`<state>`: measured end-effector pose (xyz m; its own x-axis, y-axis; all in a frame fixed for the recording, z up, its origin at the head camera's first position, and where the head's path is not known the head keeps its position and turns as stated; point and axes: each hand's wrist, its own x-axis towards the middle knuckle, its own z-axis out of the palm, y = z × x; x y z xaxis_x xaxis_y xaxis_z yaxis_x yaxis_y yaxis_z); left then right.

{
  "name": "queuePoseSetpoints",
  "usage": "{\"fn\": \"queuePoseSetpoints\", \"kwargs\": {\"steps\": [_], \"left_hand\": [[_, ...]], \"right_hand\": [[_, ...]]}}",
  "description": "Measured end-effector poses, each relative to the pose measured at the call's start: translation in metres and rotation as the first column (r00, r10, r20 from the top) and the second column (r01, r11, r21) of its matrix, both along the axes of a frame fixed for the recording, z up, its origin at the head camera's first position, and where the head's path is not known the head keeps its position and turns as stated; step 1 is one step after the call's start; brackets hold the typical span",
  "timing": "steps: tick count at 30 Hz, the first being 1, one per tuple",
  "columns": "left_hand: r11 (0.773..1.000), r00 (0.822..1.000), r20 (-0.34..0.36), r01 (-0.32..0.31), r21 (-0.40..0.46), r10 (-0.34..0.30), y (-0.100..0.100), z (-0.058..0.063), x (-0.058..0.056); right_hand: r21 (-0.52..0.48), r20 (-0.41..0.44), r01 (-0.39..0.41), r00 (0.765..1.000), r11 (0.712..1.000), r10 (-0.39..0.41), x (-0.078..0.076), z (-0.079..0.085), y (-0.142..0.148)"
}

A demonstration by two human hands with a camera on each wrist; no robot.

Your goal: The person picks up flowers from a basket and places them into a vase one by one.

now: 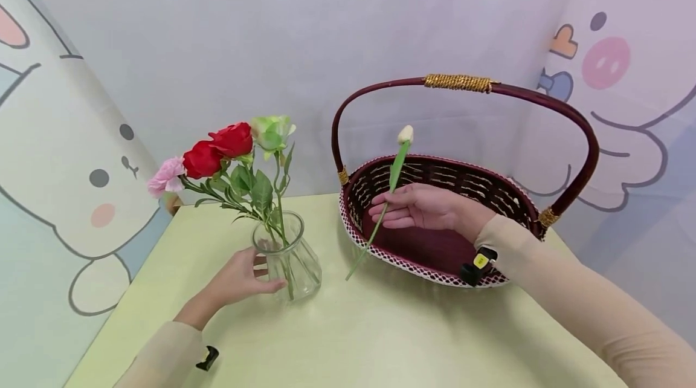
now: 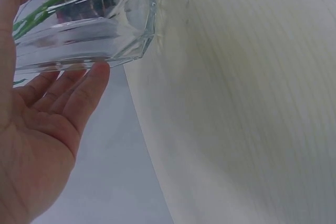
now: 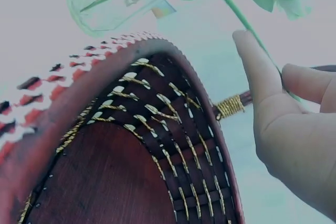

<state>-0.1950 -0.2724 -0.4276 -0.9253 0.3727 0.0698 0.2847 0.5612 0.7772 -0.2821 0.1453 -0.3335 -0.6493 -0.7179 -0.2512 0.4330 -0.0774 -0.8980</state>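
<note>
In the head view, my left hand [image 1: 237, 277] holds the side of a clear glass vase [image 1: 311, 258], thumb at the front and fingers behind. The left wrist view has the fingertips [image 2: 97, 72] against the ribbed glass. Two red roses [image 1: 232, 139], a pink carnation [image 1: 166, 176] and a pale green flower [image 1: 272, 132] lean out of the vase, stems inside it. My right hand [image 1: 421, 206] pinches the green stem of a white tulip [image 1: 405, 135] between thumb and fingers, bloom up, over the basket's near left part. In the right wrist view, the stem [image 3: 231, 4] runs past the fingertips.
A dark red woven basket [image 1: 391, 260] with white lace trim stands on the pale yellow table [image 1: 375, 339], right of the vase. Its tall arched handle [image 1: 576, 116], wrapped in gold cord, rises over it. A curtain [image 1: 304, 37] with cartoon animals hangs behind.
</note>
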Motion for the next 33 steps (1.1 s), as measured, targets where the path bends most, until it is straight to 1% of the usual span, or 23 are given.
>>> {"fn": "queuePoseSetpoints", "kwargs": {"steps": [5,10,13,16,20,24,30,33], "left_hand": [[1.000,1.000,0.005,-0.006,-0.010,0.006,0.000,-0.004,-0.002],[1.000,1.000,0.009,0.001,-0.002,-0.001,-0.001,-0.006,-0.002],[1.000,1.000,0.007,0.008,0.002,-0.008,-0.001,-0.006,-0.001],[1.000,1.000,0.012,0.016,0.000,-0.016,0.001,-0.007,-0.002],[1.000,1.000,0.016,0.010,0.001,-0.010,0.002,-0.008,-0.003],[1.000,1.000,0.007,0.003,-0.007,-0.003,0.000,-0.005,-0.003],[1.000,1.000,-0.010,0.017,-0.006,-0.017,-0.002,-0.002,-0.005],[1.000,1.000,-0.004,0.015,-0.013,-0.015,-0.004,-0.001,-0.004]], "right_hand": [[0.042,-0.024,-0.094,0.995,0.995,0.095,0.006,-0.004,-0.007],[0.081,-0.064,-0.196,0.977,0.977,0.201,0.010,-0.004,-0.015],[0.102,-0.084,-0.233,0.967,0.967,0.242,0.012,-0.002,-0.019],[0.124,-0.090,-0.256,0.959,0.959,0.268,0.014,-0.001,-0.022],[0.148,-0.102,-0.289,0.947,0.946,0.305,0.018,0.004,-0.026],[0.162,-0.128,-0.303,0.937,0.939,0.324,0.019,0.010,-0.033],[0.166,-0.132,-0.304,0.936,0.938,0.327,0.018,0.019,-0.042],[0.169,-0.130,-0.309,0.934,0.936,0.332,0.019,0.021,-0.047]]}}
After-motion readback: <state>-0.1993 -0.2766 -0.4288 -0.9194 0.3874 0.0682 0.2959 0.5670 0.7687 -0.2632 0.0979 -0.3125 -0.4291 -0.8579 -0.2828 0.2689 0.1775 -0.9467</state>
